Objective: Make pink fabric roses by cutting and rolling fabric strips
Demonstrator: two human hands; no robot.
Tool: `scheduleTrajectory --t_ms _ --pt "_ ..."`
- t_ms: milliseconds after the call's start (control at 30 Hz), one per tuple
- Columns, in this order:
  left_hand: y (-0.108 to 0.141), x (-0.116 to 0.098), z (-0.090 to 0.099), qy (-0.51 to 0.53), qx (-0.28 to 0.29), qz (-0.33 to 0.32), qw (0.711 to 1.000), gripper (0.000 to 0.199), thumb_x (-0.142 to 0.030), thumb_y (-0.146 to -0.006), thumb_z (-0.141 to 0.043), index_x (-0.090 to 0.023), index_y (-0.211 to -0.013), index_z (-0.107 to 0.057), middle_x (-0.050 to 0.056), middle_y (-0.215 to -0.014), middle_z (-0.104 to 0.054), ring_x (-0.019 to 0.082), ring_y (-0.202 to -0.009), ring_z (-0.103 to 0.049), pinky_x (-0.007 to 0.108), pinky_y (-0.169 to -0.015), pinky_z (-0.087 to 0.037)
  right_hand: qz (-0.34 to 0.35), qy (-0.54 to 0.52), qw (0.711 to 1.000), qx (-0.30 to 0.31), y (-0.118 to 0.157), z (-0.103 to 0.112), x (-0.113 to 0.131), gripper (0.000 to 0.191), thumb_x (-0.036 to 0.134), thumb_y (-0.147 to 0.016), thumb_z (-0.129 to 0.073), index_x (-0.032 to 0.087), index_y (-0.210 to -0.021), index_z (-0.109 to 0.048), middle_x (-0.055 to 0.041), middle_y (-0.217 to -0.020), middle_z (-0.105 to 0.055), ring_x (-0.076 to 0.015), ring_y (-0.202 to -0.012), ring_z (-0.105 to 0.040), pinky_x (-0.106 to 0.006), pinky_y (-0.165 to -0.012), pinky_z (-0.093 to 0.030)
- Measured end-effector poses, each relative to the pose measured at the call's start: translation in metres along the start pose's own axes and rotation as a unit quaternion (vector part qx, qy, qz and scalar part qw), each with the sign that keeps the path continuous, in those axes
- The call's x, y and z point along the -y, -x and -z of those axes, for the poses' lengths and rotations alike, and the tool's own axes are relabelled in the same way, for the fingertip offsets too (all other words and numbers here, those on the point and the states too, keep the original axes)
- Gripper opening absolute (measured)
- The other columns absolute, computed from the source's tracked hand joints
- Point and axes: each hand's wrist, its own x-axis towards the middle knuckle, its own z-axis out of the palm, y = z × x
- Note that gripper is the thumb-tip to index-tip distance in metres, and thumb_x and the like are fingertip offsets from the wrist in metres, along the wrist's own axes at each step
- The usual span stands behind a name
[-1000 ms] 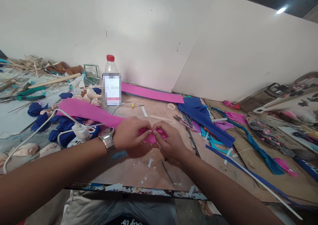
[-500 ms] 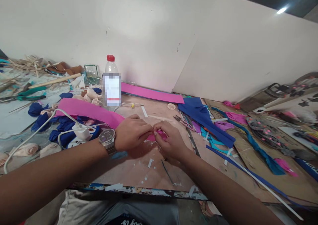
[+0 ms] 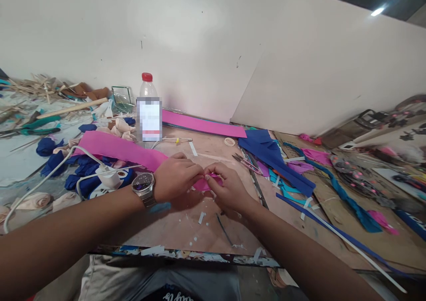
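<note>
Both hands meet over the middle of the worktable (image 3: pixel 176 230), fingertips touching. My left hand (image 3: pixel 178 177), with a watch (image 3: pixel 143 183) on its wrist, pinches the left side of a small pink piece (image 3: pixel 202 185). My right hand (image 3: pixel 228 185) is closed on the same piece from the right, thumb and fingers pressed together. The fingers hide part of the piece. A long pink strip (image 3: pixel 116 149) runs from the left up to my left hand; whether it joins the small piece is hidden.
A red-capped bottle (image 3: pixel 148 88) stands behind my left hand. Left lie a power strip (image 3: pixel 111 179) with white cables, and blue and cream rolled pieces. Scissors (image 3: pixel 246 162), blue material (image 3: pixel 266 152), a tape ring (image 3: pixel 229 142) and a long white stick (image 3: pixel 359 248) lie right.
The fingers have shifted very slightly, and more of the small pink piece shows between and below them. Both hands keep their grip in nearly the same place.
</note>
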Motion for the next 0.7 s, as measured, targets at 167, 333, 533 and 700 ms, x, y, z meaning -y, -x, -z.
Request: scheduleTrajectory --t_ms 167,333,533,700 --pt "-0.001 -0.003 0.006 0.033 0.036 0.075 0.996 0.029 -0.039 -0.1 -0.049 -0.022 -0.096 -0.072 0.004 -0.082 -0.074 0.022 -0.081 -0.066 0.035 -0.078 -0.042 -0.026 -0.036 0.999 0.012 0.0 -0.002 0.0 0.009 0.023 -0.09 -0.057 0.02 -0.089 -0.065 -0.003 -0.087 -0.07 -0.018 -0.08 -0.064 -0.029 -0.072 -0.049" --pt "-0.005 0.001 0.017 0.111 0.073 0.151 0.98 0.03 -0.042 -0.097 -0.053 -0.023 -0.094 -0.076 0.004 -0.084 -0.076 0.019 -0.077 -0.065 0.03 -0.068 -0.038 -0.04 -0.047 0.998 0.001 -0.002 0.001 -0.005 0.014 0.031 -0.092 -0.061 0.02 -0.089 -0.068 -0.0029 -0.083 -0.071 -0.0177 -0.075 -0.063 -0.028 -0.069 -0.049" --pt "-0.008 0.004 0.02 0.156 0.098 0.169 0.968 0.031 -0.043 -0.096 -0.054 -0.023 -0.094 -0.078 0.002 -0.084 -0.077 0.016 -0.071 -0.063 0.027 -0.063 -0.036 -0.023 -0.012 0.999 0.022 -0.002 0.006 -0.008 0.016 0.032 -0.094 -0.06 0.019 -0.09 -0.068 -0.0046 -0.086 -0.071 -0.0188 -0.078 -0.063 -0.03 -0.07 -0.048" --pt "-0.006 0.005 0.019 0.178 0.105 0.156 0.966 0.03 -0.043 -0.094 -0.057 -0.021 -0.093 -0.078 0.003 -0.081 -0.076 0.016 -0.071 -0.064 0.026 -0.063 -0.038 -0.023 -0.005 0.999 0.027 -0.002 0.006 -0.003 0.014 0.03 -0.093 -0.063 0.019 -0.089 -0.071 -0.0047 -0.086 -0.072 -0.0193 -0.08 -0.064 -0.031 -0.073 -0.048"
